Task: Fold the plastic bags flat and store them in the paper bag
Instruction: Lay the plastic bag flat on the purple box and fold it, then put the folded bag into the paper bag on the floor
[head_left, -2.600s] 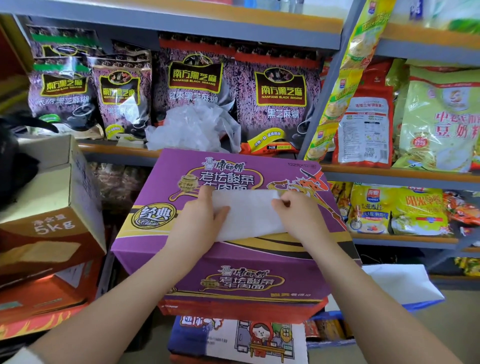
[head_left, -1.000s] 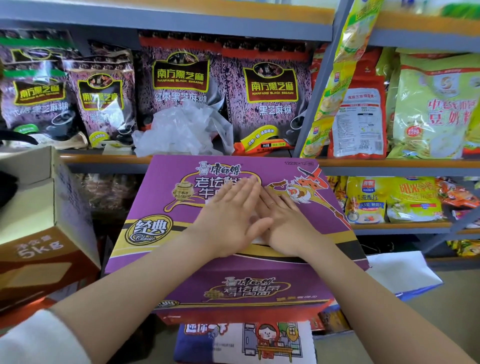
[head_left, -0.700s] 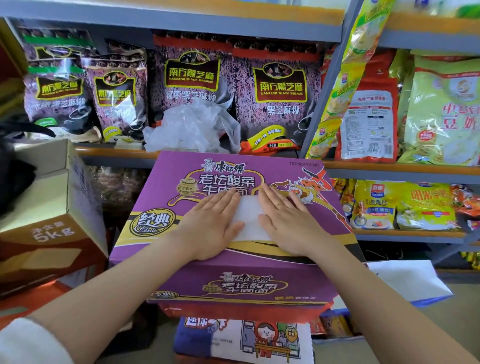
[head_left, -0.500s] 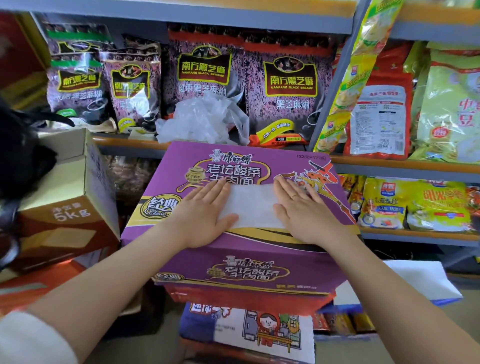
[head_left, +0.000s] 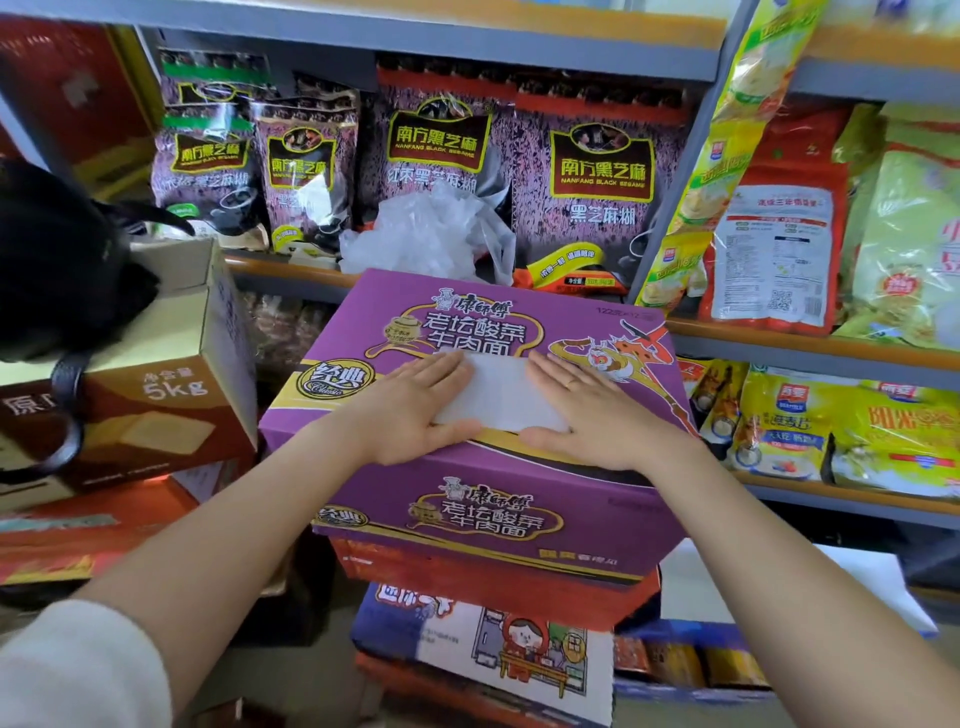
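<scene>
A folded plastic bag (head_left: 498, 395) is laid flat on top of a purple carton (head_left: 467, 499). It is pressed down at its left end by the left hand (head_left: 415, 410) and at its right end by the right hand (head_left: 587, 415), fingers straight and palms down. Crumpled plastic bags (head_left: 431, 234) are heaped on the shelf (head_left: 779, 343) behind the carton.

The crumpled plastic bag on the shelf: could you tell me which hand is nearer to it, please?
Left, by a little. The left hand lies almost straight below the crumpled plastic bag; the right hand lies below and off to its right.
</scene>
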